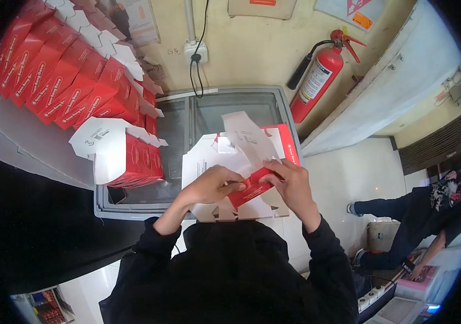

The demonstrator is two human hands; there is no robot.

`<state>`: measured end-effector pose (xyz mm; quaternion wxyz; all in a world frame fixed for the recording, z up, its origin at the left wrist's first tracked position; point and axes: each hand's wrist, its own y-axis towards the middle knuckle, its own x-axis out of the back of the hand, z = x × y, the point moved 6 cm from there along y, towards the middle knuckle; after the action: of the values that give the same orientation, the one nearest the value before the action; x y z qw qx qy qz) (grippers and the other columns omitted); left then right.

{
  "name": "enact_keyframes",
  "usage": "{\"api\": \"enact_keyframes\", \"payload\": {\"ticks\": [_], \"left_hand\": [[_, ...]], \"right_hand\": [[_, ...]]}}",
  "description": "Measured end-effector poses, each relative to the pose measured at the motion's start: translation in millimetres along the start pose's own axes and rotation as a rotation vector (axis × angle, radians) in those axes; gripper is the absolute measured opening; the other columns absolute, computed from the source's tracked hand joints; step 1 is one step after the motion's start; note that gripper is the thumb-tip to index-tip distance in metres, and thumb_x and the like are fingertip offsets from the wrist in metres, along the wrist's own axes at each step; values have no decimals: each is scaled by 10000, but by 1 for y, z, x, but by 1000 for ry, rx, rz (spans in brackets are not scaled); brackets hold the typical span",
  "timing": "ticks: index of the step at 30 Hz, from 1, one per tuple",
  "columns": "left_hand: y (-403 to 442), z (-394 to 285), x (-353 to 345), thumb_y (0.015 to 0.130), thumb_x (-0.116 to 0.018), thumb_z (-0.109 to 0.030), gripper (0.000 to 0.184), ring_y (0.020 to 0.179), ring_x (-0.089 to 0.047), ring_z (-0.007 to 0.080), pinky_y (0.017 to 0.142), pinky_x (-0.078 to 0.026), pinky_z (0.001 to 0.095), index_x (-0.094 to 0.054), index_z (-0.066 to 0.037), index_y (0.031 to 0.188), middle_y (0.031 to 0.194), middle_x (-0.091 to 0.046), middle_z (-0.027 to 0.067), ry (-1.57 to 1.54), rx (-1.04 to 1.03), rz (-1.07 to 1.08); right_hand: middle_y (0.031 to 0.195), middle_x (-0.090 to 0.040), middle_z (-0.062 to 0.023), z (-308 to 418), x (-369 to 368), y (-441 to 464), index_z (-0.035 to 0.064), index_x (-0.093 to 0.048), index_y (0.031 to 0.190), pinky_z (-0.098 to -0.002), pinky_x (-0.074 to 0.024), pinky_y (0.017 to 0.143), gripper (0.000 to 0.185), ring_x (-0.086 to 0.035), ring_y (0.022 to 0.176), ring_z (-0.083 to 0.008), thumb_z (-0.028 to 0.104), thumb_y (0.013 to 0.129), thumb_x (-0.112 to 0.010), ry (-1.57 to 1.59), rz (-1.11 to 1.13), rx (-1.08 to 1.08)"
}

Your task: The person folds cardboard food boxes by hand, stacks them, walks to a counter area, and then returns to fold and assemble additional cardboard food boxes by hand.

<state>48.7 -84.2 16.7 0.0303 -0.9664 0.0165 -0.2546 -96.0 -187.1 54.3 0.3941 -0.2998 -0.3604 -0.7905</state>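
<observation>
Both hands are on a red and white cardboard food box, partly folded, with a long white flap standing up and away from me. My left hand pinches the left end of its red panel between thumb and fingers. At the other end, my right hand grips the panel's edge, thumb in front and fingers behind. Beneath them lie flat, unfolded box blanks, white side up, with a red printed blank showing at the right. To the left stands a nested stack of formed red boxes with open white flaps.
The blanks lie on a glass-topped chest freezer. A tall pile of formed red boxes leans at the upper left. A dark phone lies near the freezer's left corner. A fire extinguisher hangs at right. Another person stands far right.
</observation>
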Motion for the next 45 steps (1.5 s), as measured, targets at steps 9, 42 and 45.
{"api": "enact_keyframes", "payload": {"ticks": [9,42,45], "left_hand": [[1,18,0,931,-607,-166,222,702,-637,205,697,-480,367,-699,1,1044,771,-673,153,-136,49,142],[-112,-33,55,852,-669,-142,613,1130,-416,343,1014,-326,433,-438,-60,1413,1371,-484,115,259,-219,-430],[-130,-55,45,836,-677,-226,703,1127,-407,341,1005,-321,446,-383,-23,1442,1390,-454,164,446,-254,-559]], "right_hand": [[856,-623,-169,2,-26,1,87,-567,1118,-414,-520,553,274,-650,683,-340,260,915,-630,-256,145,96],[970,-649,-137,97,-52,20,76,-572,1061,-365,-545,667,123,-680,814,-317,120,947,-582,393,45,-34],[1124,-653,-162,121,-57,27,42,-593,1184,-338,-524,751,260,-671,920,-286,156,951,-577,449,-66,79]]}}
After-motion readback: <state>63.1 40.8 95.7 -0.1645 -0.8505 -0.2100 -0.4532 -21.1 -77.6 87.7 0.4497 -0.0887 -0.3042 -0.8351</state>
